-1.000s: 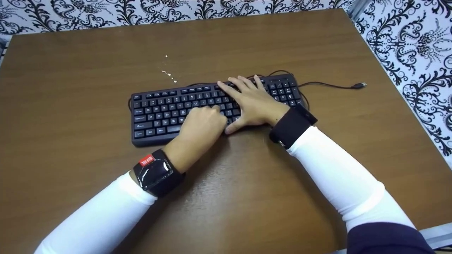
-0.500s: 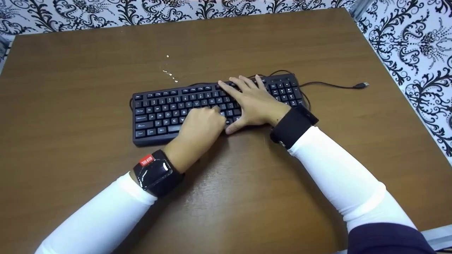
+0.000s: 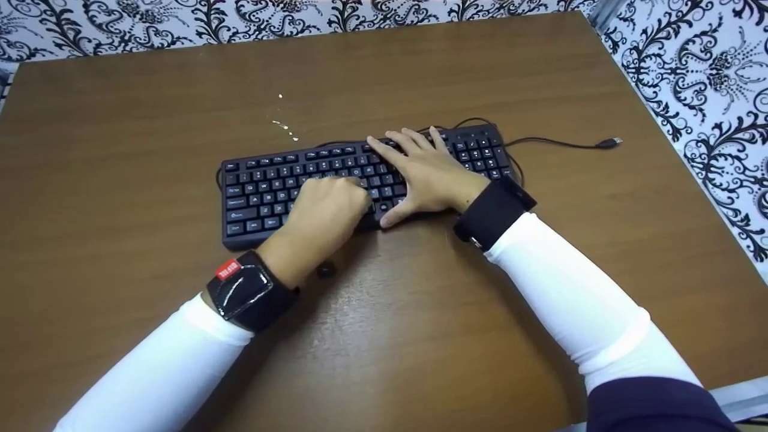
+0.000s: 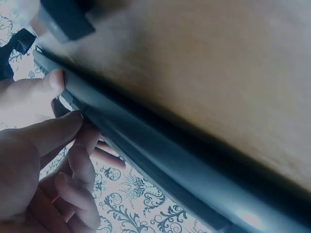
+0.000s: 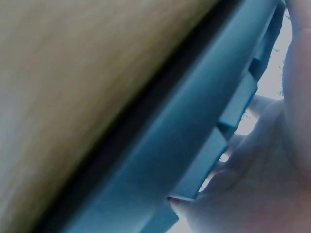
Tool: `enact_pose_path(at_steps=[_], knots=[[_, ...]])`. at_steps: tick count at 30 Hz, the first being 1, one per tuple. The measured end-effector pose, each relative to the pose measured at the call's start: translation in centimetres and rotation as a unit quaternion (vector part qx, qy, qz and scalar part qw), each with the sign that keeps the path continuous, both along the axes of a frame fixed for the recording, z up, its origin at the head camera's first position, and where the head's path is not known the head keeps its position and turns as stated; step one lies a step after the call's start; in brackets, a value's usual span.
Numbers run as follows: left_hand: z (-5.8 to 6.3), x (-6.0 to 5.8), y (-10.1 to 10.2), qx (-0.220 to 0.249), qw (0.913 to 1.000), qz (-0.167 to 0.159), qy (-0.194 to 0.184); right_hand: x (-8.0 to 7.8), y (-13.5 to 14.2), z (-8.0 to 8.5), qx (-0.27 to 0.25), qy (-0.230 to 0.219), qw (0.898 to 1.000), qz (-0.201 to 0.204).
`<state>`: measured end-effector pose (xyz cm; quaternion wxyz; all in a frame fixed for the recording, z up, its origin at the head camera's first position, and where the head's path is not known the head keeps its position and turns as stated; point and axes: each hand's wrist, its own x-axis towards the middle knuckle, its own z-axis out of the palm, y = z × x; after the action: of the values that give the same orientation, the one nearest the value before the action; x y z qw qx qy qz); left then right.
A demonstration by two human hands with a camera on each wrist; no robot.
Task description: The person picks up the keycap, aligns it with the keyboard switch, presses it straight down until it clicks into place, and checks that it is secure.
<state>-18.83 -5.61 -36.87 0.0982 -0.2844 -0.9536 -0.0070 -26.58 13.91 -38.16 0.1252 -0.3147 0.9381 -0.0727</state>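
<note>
A black keyboard (image 3: 264,180) lies on the wooden table under both hands. My left hand (image 3: 330,204) is curled over its front edge near the space bar; in the left wrist view the thumb and fingers close together at a key in the front row. That key is mostly hidden by the fingers. My right hand (image 3: 429,177) rests spread over the keys right of centre, its thumb (image 4: 56,80) at the front edge. Beside the left wrist, a small dark piece like a keycap (image 3: 326,269) lies on the table, showing large and blurred in the left wrist view.
The keyboard's cable (image 3: 549,141) loops behind it and ends in a USB plug (image 3: 609,143) at the right. Small pale specks (image 3: 285,127) mark the table (image 3: 150,108) behind the keyboard. Patterned wall covering (image 3: 708,78) borders the table.
My left hand has shifted left along the keyboard's front edge. The small dark piece beside its wrist now shows more fully. My right hand stays in place.
</note>
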Motion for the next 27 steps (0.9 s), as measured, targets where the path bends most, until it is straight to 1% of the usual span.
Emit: enact_pose_path(at_steps=[2,5,9,12,15,18,21,23,27], knots=[[0.0,0.1,-0.3,0.011,0.9999,-0.006,0.006,0.0,0.0,0.0,0.001,-0.001,1.000,-0.001],[0.1,0.4,-0.8,0.027,0.9996,-0.012,0.004,0.0,0.0,0.0,0.001,-0.002,1.000,-0.001],[0.4,1.0,-1.5,0.039,0.9990,-0.013,-0.016,0.0,0.1,0.1,-0.003,-0.003,1.000,-0.001],[0.5,1.5,-2.1,0.040,0.9988,-0.015,-0.023,0.1,0.1,0.2,-0.003,-0.004,1.000,-0.002],[0.5,2.1,-2.9,0.048,0.9984,-0.026,-0.013,0.1,0.1,0.2,-0.001,-0.006,1.000,-0.002],[0.3,2.8,-3.7,0.062,0.9974,-0.037,0.003,0.1,0.0,0.2,0.001,-0.006,1.000,-0.002],[0.1,3.6,-4.6,0.073,0.9966,-0.038,0.010,0.1,-0.1,0.2,0.003,-0.005,1.000,-0.001],[0.0,4.2,-5.1,0.071,0.9968,-0.034,0.009,0.1,-0.1,0.2,0.005,-0.006,1.000,0.001],[-0.3,5.3,-5.8,0.062,0.9977,-0.026,-0.011,0.0,-0.1,0.1,0.004,-0.005,1.000,0.003]])
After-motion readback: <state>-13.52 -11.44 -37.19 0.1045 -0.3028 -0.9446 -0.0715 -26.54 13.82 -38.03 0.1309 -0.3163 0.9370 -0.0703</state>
